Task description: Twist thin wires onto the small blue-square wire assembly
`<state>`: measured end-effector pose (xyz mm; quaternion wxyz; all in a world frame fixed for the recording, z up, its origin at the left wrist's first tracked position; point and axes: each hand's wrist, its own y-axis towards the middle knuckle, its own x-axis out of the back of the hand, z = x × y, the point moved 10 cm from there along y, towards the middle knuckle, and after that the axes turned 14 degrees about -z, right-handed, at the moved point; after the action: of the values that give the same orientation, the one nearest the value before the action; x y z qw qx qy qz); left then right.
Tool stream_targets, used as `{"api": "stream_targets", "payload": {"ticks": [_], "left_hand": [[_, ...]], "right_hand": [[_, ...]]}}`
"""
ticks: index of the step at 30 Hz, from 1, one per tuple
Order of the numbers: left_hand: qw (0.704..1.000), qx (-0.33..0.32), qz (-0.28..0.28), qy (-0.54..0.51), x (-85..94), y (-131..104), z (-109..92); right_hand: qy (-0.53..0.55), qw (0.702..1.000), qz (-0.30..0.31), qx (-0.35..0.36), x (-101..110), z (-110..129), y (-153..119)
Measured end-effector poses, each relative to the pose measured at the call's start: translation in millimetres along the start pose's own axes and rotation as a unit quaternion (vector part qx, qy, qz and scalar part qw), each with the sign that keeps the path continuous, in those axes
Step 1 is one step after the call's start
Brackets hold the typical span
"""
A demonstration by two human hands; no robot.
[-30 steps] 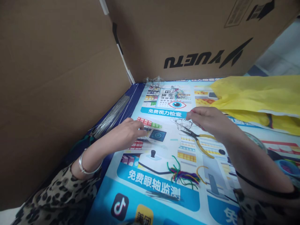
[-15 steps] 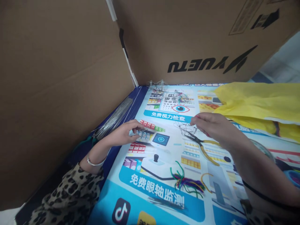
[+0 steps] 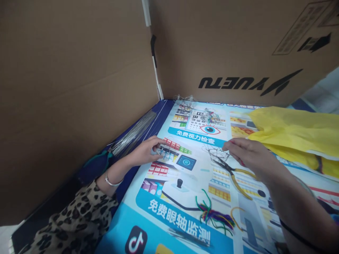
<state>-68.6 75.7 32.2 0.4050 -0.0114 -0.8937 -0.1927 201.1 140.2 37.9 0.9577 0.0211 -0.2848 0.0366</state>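
My left hand [image 3: 147,151], thumb and fingers curled, holds a small bent piece of thin wire [image 3: 164,151] above the printed sheet. To the right, my right hand [image 3: 245,153] has its fingertips pinched together; whatever thin thing is between them is too fine to make out. Just left of and below those fingertips lie a tangle of bent wire [image 3: 215,152] and pliers with yellow handles [image 3: 234,176], jaws toward the wire. A bundle of coloured threads [image 3: 215,216], purple, green and yellow, rests nearer to me.
Cardboard walls [image 3: 238,46] stand behind and to the left. Straight wires [image 3: 135,132] lie along the left wall. More wire shapes [image 3: 210,116] sit at the back of the printed sheet [image 3: 159,187]. Yellow cloth-like material [image 3: 296,130] spreads at the right. Dark thin strips [image 3: 188,236] lie in front.
The camera view has shifted, so the scene sits slightly lower and to the right. Both hands keep nearly the same places over the sheet and the same closed poses.
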Motion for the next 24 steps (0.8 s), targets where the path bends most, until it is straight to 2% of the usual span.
{"api": "stream_targets", "payload": {"ticks": [9,24], "left_hand": [[1.000,0.001,0.008,-0.005,-5.6,-2.3,2.6],[0.998,0.030,-0.047,-0.042,-9.7,-5.3,12.8]], "right_hand": [[-0.011,1.000,0.000,0.013,0.1,8.3,-2.0],[-0.033,0.999,0.006,0.001,-3.0,1.3,-0.8]]}}
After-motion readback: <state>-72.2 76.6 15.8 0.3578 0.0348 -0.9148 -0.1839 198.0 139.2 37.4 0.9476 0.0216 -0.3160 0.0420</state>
